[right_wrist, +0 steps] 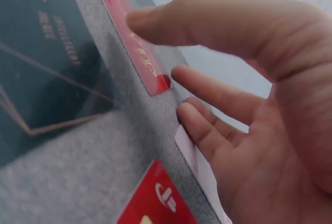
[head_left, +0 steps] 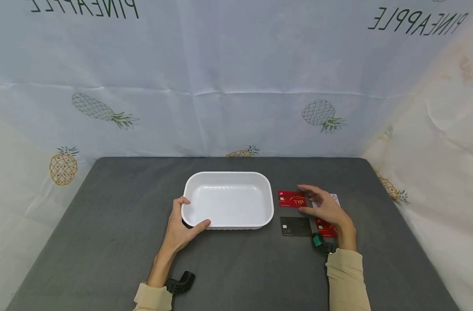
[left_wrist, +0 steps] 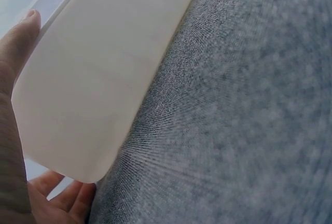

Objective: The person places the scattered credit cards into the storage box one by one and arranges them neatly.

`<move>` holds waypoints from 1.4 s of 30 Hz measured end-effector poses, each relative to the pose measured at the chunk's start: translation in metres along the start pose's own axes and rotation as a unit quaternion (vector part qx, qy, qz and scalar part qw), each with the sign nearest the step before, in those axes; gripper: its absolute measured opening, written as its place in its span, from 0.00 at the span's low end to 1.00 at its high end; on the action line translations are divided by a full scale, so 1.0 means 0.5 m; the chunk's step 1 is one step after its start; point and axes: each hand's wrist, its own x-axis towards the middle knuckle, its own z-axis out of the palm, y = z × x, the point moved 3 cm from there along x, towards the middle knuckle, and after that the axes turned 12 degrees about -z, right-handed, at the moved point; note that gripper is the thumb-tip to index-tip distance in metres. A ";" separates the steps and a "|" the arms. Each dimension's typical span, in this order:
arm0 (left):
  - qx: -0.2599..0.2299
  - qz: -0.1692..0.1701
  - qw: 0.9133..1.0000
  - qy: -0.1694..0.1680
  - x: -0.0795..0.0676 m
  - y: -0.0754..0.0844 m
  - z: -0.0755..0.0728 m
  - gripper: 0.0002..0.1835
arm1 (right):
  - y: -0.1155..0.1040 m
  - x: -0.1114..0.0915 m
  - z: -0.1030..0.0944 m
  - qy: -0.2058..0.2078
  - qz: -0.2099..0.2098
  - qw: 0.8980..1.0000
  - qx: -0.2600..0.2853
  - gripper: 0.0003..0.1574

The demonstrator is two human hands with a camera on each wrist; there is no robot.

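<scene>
A white rectangular tray (head_left: pixel 227 207) lies in the middle of the grey table in the head view. My left hand (head_left: pixel 180 233) grips its near left corner, thumb over the near rim and fingers along the left side. To the right, my right hand (head_left: pixel 326 211) hovers over several cards, fingers loosely bent with nothing between them. Its thumb and fingertips are by the right end of a red VIP card (head_left: pixel 291 199). Nearer lies a black VIP card (head_left: pixel 294 226). Partly covered by the hand are another red card (head_left: pixel 326 229) and a pale pinkish card (right_wrist: pixel 199 164).
The grey tabletop (head_left: pixel 236 276) reaches to a white cloth backdrop (head_left: pixel 221 56) printed with pineapples, which also hangs at both sides. A black wrist strap piece (head_left: pixel 181 283) sits at the left wrist, and another (head_left: pixel 323 243) at the right.
</scene>
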 end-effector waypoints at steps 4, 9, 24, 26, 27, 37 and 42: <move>-0.002 0.000 1.000 -0.001 0.001 -0.001 0.000 0.40 | -0.005 0.000 -0.001 -0.013 -0.003 1.000 -0.019 0.41; -0.001 0.003 1.000 -0.001 0.000 -0.001 0.000 0.40 | -0.015 0.004 0.000 -0.027 -0.008 0.999 -0.031 0.38; -0.001 -0.002 1.000 -0.003 -0.002 -0.002 0.002 0.40 | -0.028 0.014 0.004 -0.085 0.023 0.994 -0.066 0.37; -0.001 0.001 1.000 -0.004 -0.001 -0.002 0.003 0.40 | -0.029 0.015 0.004 -0.088 0.026 0.994 -0.065 0.36; 0.000 0.001 1.000 -0.004 -0.001 -0.002 0.003 0.40 | -0.030 0.015 0.004 -0.089 0.028 0.994 -0.064 0.36; 0.000 0.000 1.000 -0.001 0.001 0.000 0.003 0.40 | -0.034 0.023 0.005 -0.090 0.066 0.992 -0.060 0.34; 0.003 -0.004 1.000 0.000 0.002 0.000 0.001 0.40 | -0.036 0.028 0.005 -0.093 0.062 0.992 -0.065 0.34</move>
